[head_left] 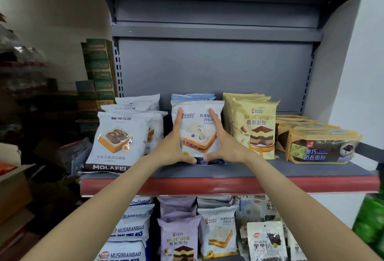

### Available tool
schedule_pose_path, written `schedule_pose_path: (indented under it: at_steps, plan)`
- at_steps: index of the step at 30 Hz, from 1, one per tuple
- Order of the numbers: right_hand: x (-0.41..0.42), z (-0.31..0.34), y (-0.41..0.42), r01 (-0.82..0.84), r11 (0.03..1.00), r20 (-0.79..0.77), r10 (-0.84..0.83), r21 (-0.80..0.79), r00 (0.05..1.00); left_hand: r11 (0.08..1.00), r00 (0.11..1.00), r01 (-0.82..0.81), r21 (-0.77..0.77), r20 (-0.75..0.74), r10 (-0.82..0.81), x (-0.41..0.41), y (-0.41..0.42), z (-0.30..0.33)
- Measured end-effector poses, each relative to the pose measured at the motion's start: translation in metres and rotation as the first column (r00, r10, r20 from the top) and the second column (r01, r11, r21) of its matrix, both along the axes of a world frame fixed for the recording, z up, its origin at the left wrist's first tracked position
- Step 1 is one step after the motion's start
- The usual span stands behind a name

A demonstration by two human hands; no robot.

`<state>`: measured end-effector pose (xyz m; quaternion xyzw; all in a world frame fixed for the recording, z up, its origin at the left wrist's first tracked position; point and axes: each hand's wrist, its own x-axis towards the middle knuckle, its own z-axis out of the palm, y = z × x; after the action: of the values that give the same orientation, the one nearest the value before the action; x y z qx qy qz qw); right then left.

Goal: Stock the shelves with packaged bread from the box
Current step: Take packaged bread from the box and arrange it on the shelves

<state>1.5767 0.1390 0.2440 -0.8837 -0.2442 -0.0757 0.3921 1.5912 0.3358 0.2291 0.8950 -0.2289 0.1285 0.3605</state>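
- Two bare forearms of ours reach up from the bottom corners toward the grey shelf with a red front strip [207, 186].
- Below that strip we see the lower shelf's packs: white MUSIMIANBAO bread bags [128, 231], a lilac mousse bread bag [179, 238] and a white bag with dark fruit print [267, 240].
- Our left hand [174, 146] lies along the left edge of the white blue-trimmed packet of fruit-filled toast [198, 134], fingers straight up its face, thumb curled under the bottom edge.
- Our right hand [225, 144] mirrors it on the right edge, so each grip is holding the packet, thumbs nearly meeting at its base.
- That packet stands upright at the middle of the grey shelf, with another like it just behind.
- Just left stands a white MOLAFEI chocolate-toast packet [116, 142]; just right, a yellow mousse bread packet [254, 129], then yellow-and-brown packets lying flat [322, 146].
- Behind all of it rises the bare grey back panel [214, 69].
- Far left, green and brown cartons [99, 69] are stacked against a wall.
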Motion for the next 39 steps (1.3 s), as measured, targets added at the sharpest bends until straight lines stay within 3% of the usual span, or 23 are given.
schedule_pose_path:
  at_steps: [5, 18, 22, 25, 27, 29, 32, 34, 39]
  plan:
    - [0.002, -0.005, -0.003, 0.083, 0.996, 0.053, -0.085, 0.037, 0.995, 1.000, 1.000, -0.009, -0.029, 0.017, 0.010, 0.003, -0.013, 0.002]
    - [-0.006, -0.007, -0.003, 0.029, 0.999, 0.026, -0.030, 0.032, 0.999, 0.997, 0.998, -0.055, 0.061, 0.029, 0.053, -0.007, -0.010, 0.004]
    - [-0.031, -0.007, -0.009, 0.065, 0.998, 0.159, -0.062, -0.014, 0.985, 0.993, 0.997, -0.078, 0.092, -0.014, 0.080, -0.030, -0.003, 0.014]
    - [-0.061, -0.004, -0.012, 0.145, 0.988, 0.332, -0.119, -0.054, 0.936, 0.969, 0.983, -0.182, 0.169, 0.069, 0.173, -0.070, 0.011, 0.026]
    - [-0.077, -0.001, -0.007, 0.217, 0.975, 0.500, -0.169, -0.038, 0.849, 0.967, 0.960, -0.235, 0.103, 0.178, 0.215, -0.102, 0.028, 0.035]
    - [-0.091, 0.002, 0.005, 0.191, 0.981, 0.591, -0.172, 0.032, 0.788, 0.964, 0.918, -0.259, -0.067, 0.293, 0.267, -0.128, 0.049, 0.038]
    - [-0.105, 0.003, 0.037, 0.033, 0.975, 0.503, -0.142, 0.220, 0.852, 0.925, 0.821, -0.262, -0.274, 0.441, 0.363, -0.146, 0.089, 0.034]
    - [-0.109, 0.001, 0.062, -0.034, 0.953, 0.375, -0.086, 0.302, 0.923, 0.917, 0.813, -0.283, -0.282, 0.435, 0.385, -0.143, 0.119, 0.032]
    - [-0.085, -0.012, 0.129, -0.076, 0.971, 0.128, 0.048, 0.226, 0.991, 0.928, 0.938, -0.326, -0.179, 0.060, 0.341, -0.105, 0.197, 0.028]
